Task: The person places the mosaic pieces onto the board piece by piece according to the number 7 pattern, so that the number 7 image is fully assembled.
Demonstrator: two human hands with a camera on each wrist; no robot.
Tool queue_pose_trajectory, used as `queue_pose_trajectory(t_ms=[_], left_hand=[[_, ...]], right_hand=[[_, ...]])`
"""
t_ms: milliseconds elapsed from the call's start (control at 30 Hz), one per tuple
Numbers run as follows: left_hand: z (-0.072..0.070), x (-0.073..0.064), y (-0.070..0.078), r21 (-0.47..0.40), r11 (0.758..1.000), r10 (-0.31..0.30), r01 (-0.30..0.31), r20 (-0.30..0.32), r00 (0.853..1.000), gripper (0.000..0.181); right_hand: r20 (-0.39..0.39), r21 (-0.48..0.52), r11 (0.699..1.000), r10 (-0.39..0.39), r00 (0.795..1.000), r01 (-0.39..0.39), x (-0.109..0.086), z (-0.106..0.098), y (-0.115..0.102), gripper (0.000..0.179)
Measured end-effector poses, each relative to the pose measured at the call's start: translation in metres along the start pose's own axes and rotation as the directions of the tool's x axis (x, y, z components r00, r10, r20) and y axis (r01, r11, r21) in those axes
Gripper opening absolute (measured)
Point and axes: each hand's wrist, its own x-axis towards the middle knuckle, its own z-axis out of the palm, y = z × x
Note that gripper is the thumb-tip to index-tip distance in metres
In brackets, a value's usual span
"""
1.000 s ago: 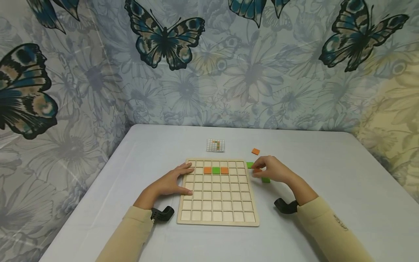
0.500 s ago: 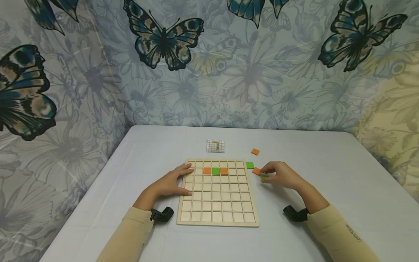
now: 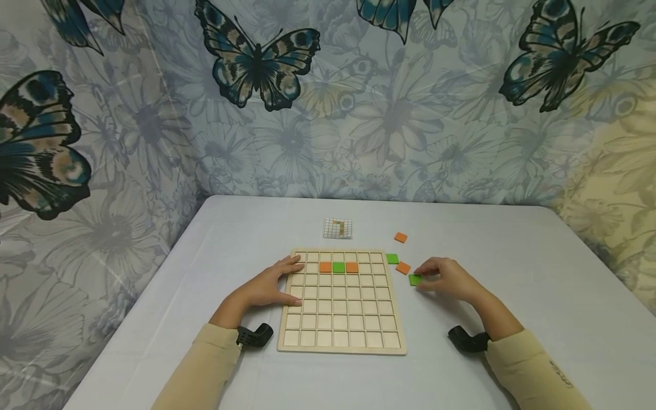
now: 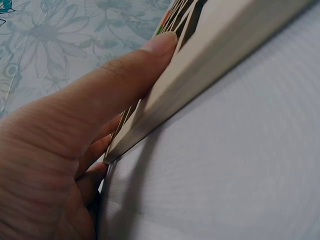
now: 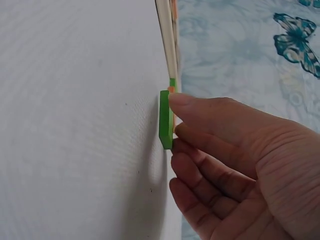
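Observation:
A wooden grid board [image 3: 339, 319] lies on the table with two orange tiles and a green tile [image 3: 339, 267] side by side in one of its upper rows. My left hand [image 3: 263, 286] rests on its left edge, fingers spread; in the left wrist view the thumb [image 4: 160, 44] lies over the rim. Right of the board, my right hand [image 3: 451, 279] pinches a loose green tile [image 3: 414, 280] with thumb and index finger. In the right wrist view that green tile [image 5: 165, 120] is at the fingertips, low over or on the table; which one cannot be told.
Near the right hand lie a loose orange tile [image 3: 403, 267] and another green tile [image 3: 392, 259] by the board's corner. Farther back is one more orange tile [image 3: 401, 237]. A small card with a printed coloured grid [image 3: 337, 228] lies behind the board.
My right hand has moved right and toward me, from the orange tile to the green one, leaving the orange tile on the table. The left hand stays put on the board.

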Motion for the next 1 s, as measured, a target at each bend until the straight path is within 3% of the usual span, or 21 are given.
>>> queue_pose_trajectory(t_ms=[567, 1000], left_hand=[[0.0009, 0.0007, -0.0024, 0.009, 1.000, 0.003, -0.003, -0.003, 1.000, 0.087], [0.0010, 0.0011, -0.0038, 0.008, 1.000, 0.009, -0.009, 0.001, 1.000, 0.086]], right_hand=[[-0.039, -0.044, 0.999, 0.023, 0.999, -0.025, 0.0007, 0.0038, 0.0054, 0.024], [-0.038, -0.077, 0.997, -0.004, 0.999, 0.001, 0.0012, 0.0014, 0.0017, 0.023]])
